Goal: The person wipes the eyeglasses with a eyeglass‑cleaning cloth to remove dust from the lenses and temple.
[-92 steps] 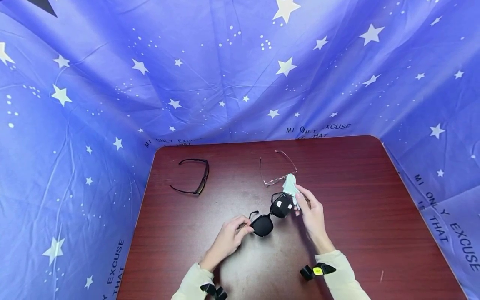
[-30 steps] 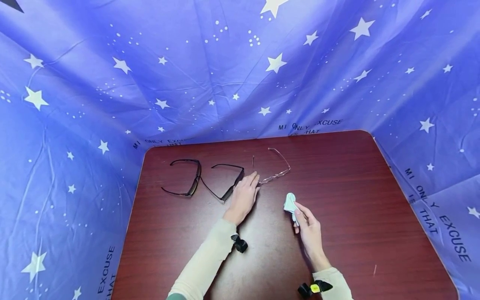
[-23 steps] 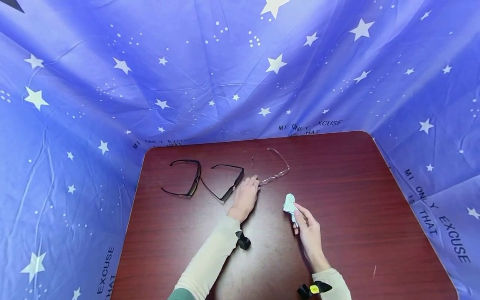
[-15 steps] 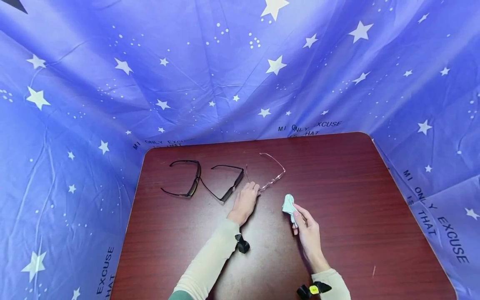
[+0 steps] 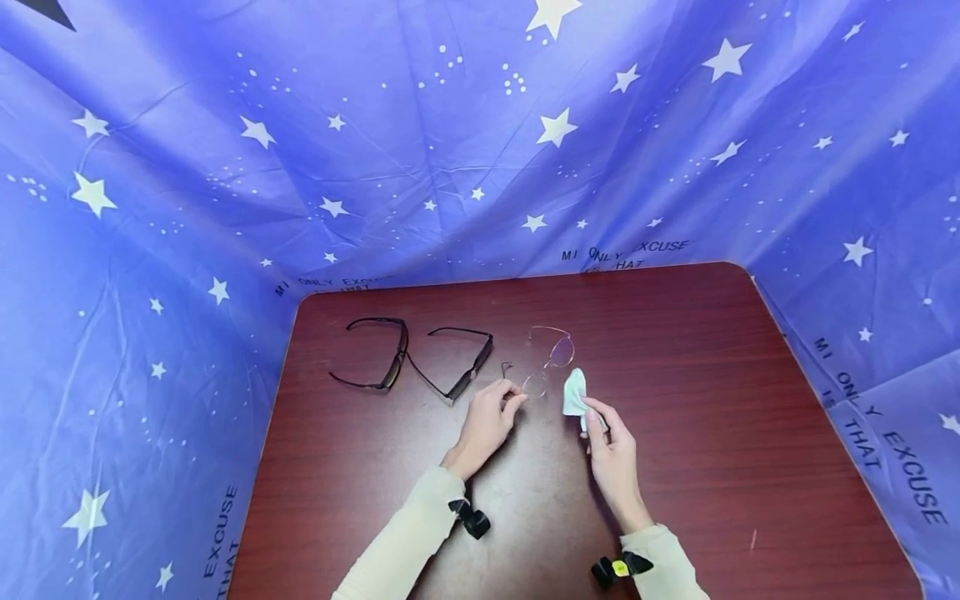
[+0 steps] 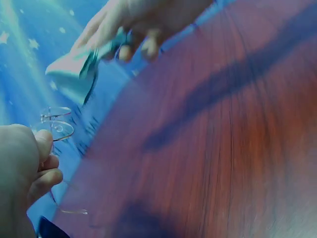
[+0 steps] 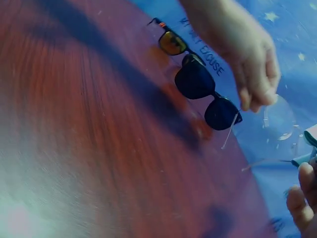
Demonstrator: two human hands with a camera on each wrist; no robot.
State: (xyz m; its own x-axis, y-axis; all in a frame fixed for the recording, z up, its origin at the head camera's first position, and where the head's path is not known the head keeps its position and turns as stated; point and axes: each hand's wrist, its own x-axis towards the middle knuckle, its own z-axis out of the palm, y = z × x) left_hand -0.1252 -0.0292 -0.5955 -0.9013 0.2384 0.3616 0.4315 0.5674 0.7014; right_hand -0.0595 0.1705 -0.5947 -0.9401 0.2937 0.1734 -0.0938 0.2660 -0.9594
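In the head view, the left hand (image 5: 483,423) pinches the thin wire-framed glasses (image 5: 561,352) by one end, while the right hand (image 5: 615,462) grips a pale green cloth (image 5: 574,392) just beside them. On the tabletop (image 5: 712,417), to the left, lie black sunglasses (image 5: 468,375) and black-framed glasses (image 5: 392,367). The left wrist view shows the thumb against the wire frame, the cloth near it. In the right wrist view, the black-framed glasses show a yellowish lens, and the sunglasses show two dark ones.
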